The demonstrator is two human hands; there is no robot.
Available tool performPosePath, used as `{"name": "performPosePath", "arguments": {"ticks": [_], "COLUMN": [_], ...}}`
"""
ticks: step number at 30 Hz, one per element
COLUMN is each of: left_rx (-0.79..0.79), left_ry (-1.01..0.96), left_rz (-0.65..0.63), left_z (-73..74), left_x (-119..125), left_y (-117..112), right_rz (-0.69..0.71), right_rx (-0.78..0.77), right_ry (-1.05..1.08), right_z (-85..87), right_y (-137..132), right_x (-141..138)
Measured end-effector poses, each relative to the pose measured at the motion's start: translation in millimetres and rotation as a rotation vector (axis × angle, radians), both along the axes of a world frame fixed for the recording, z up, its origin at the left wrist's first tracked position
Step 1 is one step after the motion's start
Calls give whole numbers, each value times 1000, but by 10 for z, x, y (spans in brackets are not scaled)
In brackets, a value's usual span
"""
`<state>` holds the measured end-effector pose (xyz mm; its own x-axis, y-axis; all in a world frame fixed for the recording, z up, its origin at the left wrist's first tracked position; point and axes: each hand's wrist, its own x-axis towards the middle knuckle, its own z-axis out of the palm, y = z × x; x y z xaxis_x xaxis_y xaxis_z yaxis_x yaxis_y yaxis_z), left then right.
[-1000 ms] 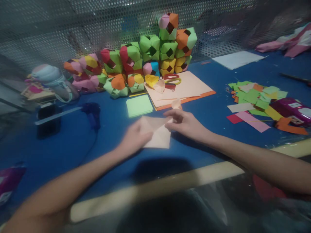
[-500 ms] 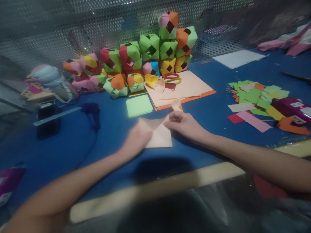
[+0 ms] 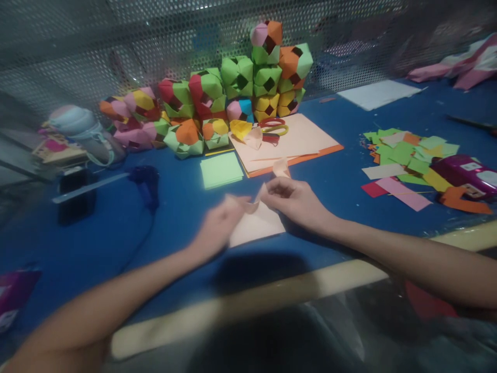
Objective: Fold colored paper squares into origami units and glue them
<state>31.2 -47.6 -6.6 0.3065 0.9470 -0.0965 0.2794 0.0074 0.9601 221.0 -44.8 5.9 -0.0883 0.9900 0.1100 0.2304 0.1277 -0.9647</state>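
A pale peach sheet of paper [image 3: 258,226] lies near the table's front edge, its far side folded up and curling. My left hand [image 3: 222,220] grips its left part, fingers closed and a little blurred. At the upper right corner, my right hand [image 3: 289,199] pinches the raised paper between thumb and curled fingers. Just beyond that hand sits a small folded peach piece [image 3: 281,168]. A stack of light green paper squares [image 3: 221,171] is farther off to the left.
Folded paper balls [image 3: 237,77] are piled at the back. Scissors [image 3: 274,127] rest on peach sheets [image 3: 305,135]. Colored scraps [image 3: 407,155] and a purple device [image 3: 468,176] lie to the right. A blue glue gun [image 3: 145,186] and phone [image 3: 75,199] lie left.
The peach sheet has turned slightly, its near right corner shifting right and up. My left hand has moved a little, and the paper's far edge now bends up between both hands.
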Motion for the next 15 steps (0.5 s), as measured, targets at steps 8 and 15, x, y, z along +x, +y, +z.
{"name": "performPosePath", "arguments": {"ticks": [8, 15], "left_rx": [-8, 41], "left_ry": [31, 95], "left_rz": [-46, -76], "left_z": [20, 22], "left_x": [6, 25], "left_y": [-5, -14], "right_rz": [43, 79], "right_rx": [102, 146], "right_ry": [-51, -41], "right_z": [-5, -34], "right_y": [-41, -55], "right_x": [1, -19]}}
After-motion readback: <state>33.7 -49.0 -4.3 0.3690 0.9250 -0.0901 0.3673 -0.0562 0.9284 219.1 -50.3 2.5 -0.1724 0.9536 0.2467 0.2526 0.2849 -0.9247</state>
